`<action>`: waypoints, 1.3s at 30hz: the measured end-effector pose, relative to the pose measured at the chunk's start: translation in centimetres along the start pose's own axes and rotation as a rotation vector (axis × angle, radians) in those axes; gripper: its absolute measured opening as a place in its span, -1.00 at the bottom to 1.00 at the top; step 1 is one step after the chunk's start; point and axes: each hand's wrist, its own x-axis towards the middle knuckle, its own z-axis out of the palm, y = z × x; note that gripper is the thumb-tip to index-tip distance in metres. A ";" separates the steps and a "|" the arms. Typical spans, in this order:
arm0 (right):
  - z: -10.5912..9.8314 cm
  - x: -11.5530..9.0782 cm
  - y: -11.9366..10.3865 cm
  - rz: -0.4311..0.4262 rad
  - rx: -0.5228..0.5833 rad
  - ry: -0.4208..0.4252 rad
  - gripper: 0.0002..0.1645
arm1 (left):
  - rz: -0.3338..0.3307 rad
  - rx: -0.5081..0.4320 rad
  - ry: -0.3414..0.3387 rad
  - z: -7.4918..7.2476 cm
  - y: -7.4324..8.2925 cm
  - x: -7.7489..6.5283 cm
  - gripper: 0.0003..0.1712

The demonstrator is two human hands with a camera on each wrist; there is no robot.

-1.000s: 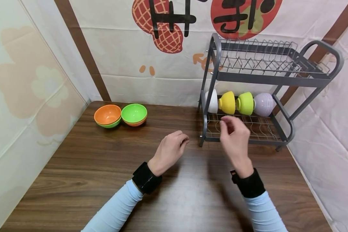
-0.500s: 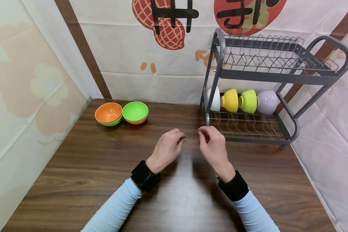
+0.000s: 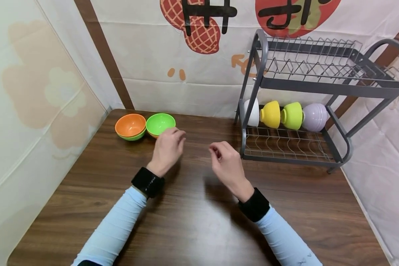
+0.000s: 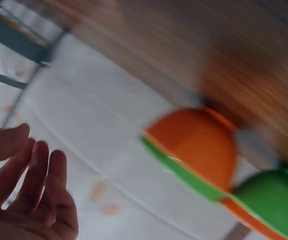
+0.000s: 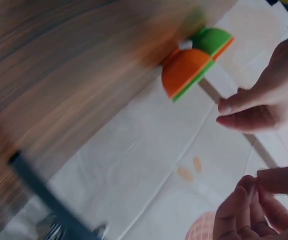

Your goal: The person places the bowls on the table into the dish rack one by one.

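Observation:
My left hand (image 3: 167, 149) hovers over the table just in front of the right-hand bowl stack, its fingertips overlapping that stack's rim in the head view. It holds nothing; its fingers are loosely bent, with a gap to the thumb in the left wrist view. That stack is a green bowl (image 3: 160, 123) nested in an orange one. Beside it, an orange bowl (image 3: 130, 125) sits inside a green bowl (image 3: 135, 137). Between the stacks and the rack, my right hand (image 3: 228, 166) is raised, fingers loosely curled with thumb near fingertips and nothing held.
A grey two-tier dish rack (image 3: 297, 87) stands at the back right. On its lower tier, a white bowl (image 3: 253, 113), yellow bowl (image 3: 270, 114), lime bowl (image 3: 292, 116) and lilac bowl (image 3: 314, 117) stand on edge in a row. Fabric walls border the wooden table (image 3: 193, 229).
My left hand has moved left and farther out, toward the green-topped stack. The right hand has come left, away from the front of the rack. The bowls stay put.

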 end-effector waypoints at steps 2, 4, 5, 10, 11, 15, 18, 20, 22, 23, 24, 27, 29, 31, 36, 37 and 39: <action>1.0 0.5 -0.3 -0.034 -0.001 -0.011 -0.89 | -0.027 0.037 0.008 -0.1 -1.7 0.5 -0.81; 2.1 0.9 -0.6 -0.057 -0.012 -0.025 -0.88 | -0.057 0.073 -0.008 -0.2 -3.0 0.7 -0.81; 2.6 1.1 -0.8 -0.067 -0.017 -0.031 -0.88 | -0.069 0.095 -0.024 -0.1 -3.6 0.8 -0.80; 4.9 1.1 -1.9 -0.094 -0.055 -0.097 -0.92 | -0.128 0.155 -0.121 0.1 -5.5 0.8 -0.73; 5.3 1.0 -2.1 -0.097 -0.060 -0.112 -0.93 | -0.138 0.161 -0.137 0.2 -5.8 0.8 -0.73; 6.4 0.6 -2.8 -0.099 -0.060 -0.159 -0.94 | -0.147 0.181 -0.174 0.3 -6.3 0.4 -0.77; 6.9 0.3 -3.1 -0.098 -0.057 -0.175 -0.95 | -0.139 0.189 -0.188 0.4 -6.5 0.3 -0.80; 7.0 0.2 -3.2 -0.099 -0.058 -0.182 -0.95 | -0.143 0.192 -0.201 0.3 -6.6 0.3 -0.81; 7.1 0.1 -3.3 -0.100 -0.061 -0.183 -0.94 | -0.155 0.194 -0.217 0.2 -6.6 0.3 -0.82; 7.2 0.1 -3.3 -0.101 -0.062 -0.182 -0.94 | -0.162 0.197 -0.226 0.1 -6.6 0.4 -0.82; 7.2 0.1 -3.3 -0.102 -0.062 -0.179 -0.94 | -0.168 0.200 -0.234 0.1 -6.6 0.4 -0.81; 7.2 0.1 -3.3 -0.103 -0.059 -0.173 -0.93 | -0.180 0.201 -0.249 -0.1 -6.7 0.4 -0.80; 7.2 0.1 -3.2 -0.102 -0.058 -0.173 -0.93 | -0.183 0.203 -0.249 -0.2 -6.7 0.4 -0.79; 7.2 0.0 -3.2 -0.096 -0.059 -0.178 -0.93 | -0.181 0.206 -0.231 -0.3 -6.7 0.3 -0.76; 7.2 0.0 -3.1 -0.087 -0.066 -0.197 -0.94 | -0.168 0.206 -0.126 -0.5 -6.9 0.2 -0.72; 7.2 0.0 -3.1 -0.088 -0.066 -0.197 -0.93 | -0.163 0.199 -0.102 -0.6 -6.9 0.2 -0.73; 7.2 0.2 -3.1 -0.094 -0.066 -0.193 -0.94 | -0.155 0.180 -0.064 -0.8 -6.8 0.3 -0.74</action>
